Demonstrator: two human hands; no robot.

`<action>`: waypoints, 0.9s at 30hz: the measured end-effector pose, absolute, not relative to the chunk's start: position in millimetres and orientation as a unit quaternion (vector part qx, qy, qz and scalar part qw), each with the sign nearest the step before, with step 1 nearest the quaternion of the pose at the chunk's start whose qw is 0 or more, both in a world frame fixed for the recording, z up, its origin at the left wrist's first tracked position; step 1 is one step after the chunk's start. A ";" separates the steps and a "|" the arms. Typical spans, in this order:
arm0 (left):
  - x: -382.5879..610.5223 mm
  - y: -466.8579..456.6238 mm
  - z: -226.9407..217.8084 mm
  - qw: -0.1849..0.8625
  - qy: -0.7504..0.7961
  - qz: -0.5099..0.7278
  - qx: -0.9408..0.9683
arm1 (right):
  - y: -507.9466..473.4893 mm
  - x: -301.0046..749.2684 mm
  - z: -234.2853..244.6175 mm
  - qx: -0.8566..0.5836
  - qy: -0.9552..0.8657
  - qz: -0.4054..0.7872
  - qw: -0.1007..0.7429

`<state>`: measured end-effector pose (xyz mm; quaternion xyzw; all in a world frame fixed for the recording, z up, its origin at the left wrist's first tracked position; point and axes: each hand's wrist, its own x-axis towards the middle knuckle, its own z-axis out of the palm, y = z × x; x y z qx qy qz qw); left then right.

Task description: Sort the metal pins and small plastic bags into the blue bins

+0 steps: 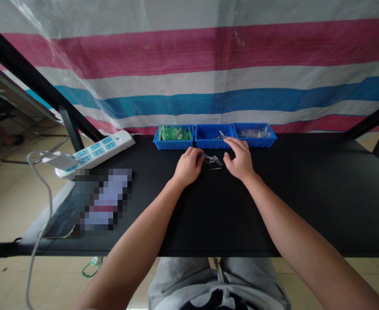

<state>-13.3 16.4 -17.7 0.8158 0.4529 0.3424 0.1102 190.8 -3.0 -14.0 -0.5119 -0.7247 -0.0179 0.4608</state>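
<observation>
Metal pins [212, 160] lie loose in a small heap near the far edge of the black table [273, 206], just before the middle blue bin [213, 137] and outside it. The left hand [187, 165] curls at the heap's edge, grip unclear to me; the right hand [238, 159] hovers open beside it.

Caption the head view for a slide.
Left hand and right hand flank small metal pins on a black table before blue trays.

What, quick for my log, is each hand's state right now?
Left hand: curled, fingertips pinching thin silver metal pins lying on the black table.
Right hand: open, resting beside the pins, holding nothing.
</observation>
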 end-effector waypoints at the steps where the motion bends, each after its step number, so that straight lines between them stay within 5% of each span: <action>1: -13.2 16.5 -18.2 0.109 0.454 0.338 0.817 | -1.0 192.6 -15.6 -0.523 -0.728 -0.037 0.441; 10: -12.5 15.8 -19.2 0.111 0.450 0.304 0.832 | 4.7 195.1 -27.3 -0.604 -0.723 -0.061 0.330; 27: -12.4 17.8 -19.5 0.091 0.455 0.235 0.854 | 0.8 189.5 -23.0 -0.556 -0.712 -0.049 0.426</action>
